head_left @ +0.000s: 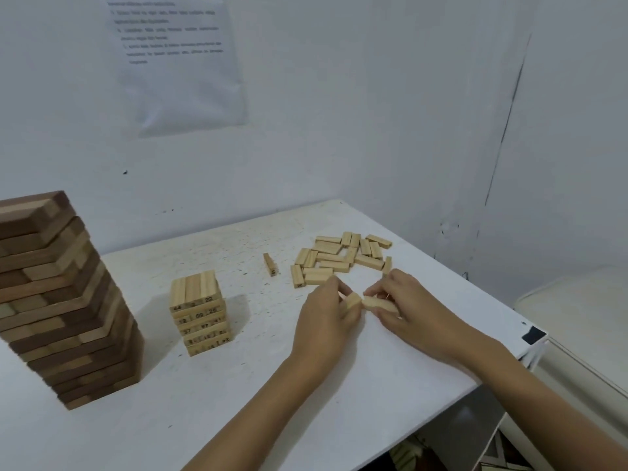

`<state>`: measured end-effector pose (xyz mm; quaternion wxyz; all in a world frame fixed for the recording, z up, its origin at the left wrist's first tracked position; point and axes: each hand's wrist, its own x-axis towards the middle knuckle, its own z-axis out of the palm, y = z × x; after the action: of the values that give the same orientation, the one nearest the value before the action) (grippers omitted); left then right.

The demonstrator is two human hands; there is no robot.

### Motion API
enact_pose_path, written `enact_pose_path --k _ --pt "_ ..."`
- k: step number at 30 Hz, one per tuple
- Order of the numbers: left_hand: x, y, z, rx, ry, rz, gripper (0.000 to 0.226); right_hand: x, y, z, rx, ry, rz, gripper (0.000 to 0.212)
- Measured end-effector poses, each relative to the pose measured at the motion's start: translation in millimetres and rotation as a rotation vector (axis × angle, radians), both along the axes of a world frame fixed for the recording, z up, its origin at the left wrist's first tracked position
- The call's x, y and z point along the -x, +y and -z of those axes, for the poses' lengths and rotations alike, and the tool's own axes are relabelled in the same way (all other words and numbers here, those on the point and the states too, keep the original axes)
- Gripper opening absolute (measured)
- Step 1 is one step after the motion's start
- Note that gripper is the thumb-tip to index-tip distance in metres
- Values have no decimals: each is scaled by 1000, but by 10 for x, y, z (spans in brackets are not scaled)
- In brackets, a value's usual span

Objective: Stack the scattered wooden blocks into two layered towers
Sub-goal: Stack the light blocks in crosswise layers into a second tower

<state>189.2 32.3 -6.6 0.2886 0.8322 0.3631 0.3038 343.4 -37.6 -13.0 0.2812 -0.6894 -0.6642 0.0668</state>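
Left block point(351, 302), in your left hand point(326, 317), and right block point(378, 303), in your right hand point(407, 307), meet nearly end to end toward the right edge of the bench point(339, 402). Whether they rest on it or hang just above cannot be told. The fingers of each hand are curled and pinch that hand's block.

Just beyond, by the far right corner, lies the pile point(339, 258) of loose blocks, flat and unsorted, many of them touching. A lone block point(270, 264) lies apart, between the pile and the small tower point(200, 312). That tower stands mid-bench, several layers of three, with numbers on the block ends. The large tower point(57, 300), of darker and paler blocks, stands at the left edge, many layers high.

Judged progress: one tower looks finished and the second is begun. The pile, the lone block and your two held blocks remain to be laid.
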Motion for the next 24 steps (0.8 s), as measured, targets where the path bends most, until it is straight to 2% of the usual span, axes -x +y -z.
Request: enact_pose_path --k 4,7,10,13,15,17,20,24 --pt "-53 138 -61 60 -105 12 18 15 122 -104 -1 339 24 16" --pt "-147 216 -103 120 -157 15 21 -64 287 -173 -31 489 152 16" --pt "-239 290 -122 116 -187 -1 18 -170 442 -219 -79 430 391 16" --pt "-309 325 -140 154 -244 -30 17 -198 529 -231 83 313 524 33" --pt "-327 329 -146 203 -288 -35 19 -214 571 -189 201 220 541 33" --pt "-309 321 -151 236 -324 -34 19 -229 581 -155 204 209 532 24" --pt "-206 288 -176 337 -374 -17 18 -154 512 -184 84 435 489 16" --pt "26 206 -247 479 -400 -29 17 144 355 -291 -55 641 332 21"
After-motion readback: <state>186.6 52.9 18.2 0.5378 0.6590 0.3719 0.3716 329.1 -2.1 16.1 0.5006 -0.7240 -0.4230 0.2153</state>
